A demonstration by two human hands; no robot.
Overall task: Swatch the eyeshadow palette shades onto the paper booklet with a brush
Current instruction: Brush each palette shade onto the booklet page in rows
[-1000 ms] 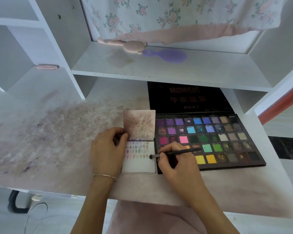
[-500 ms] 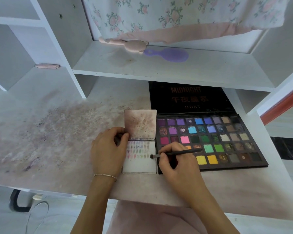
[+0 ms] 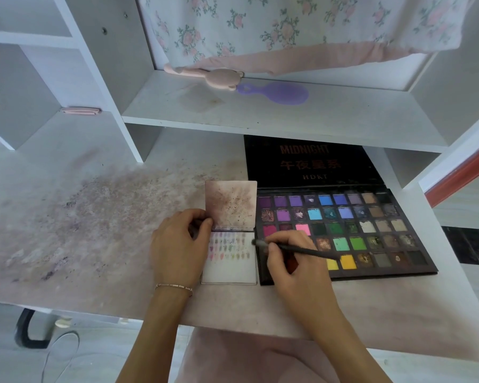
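here the left hand (image 3: 181, 246) lies on the stained desk (image 3: 75, 217) with curled fingers pinching the left edge of the open paper booklet (image 3: 230, 255). the right hand (image 3: 293, 262) grips a dark brush (image 3: 296, 249), its tip at the booklet's right edge. just beside lies the open eyeshadow palette (image 3: 371, 230).

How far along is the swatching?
Done: several rows of small swatches fill the upper part of the booklet page. In hand: the right hand holds the brush, tip at the page's right edge; the left hand holds the booklet's left edge. Left: the lower page is bare; which palette shades remain can't be told.
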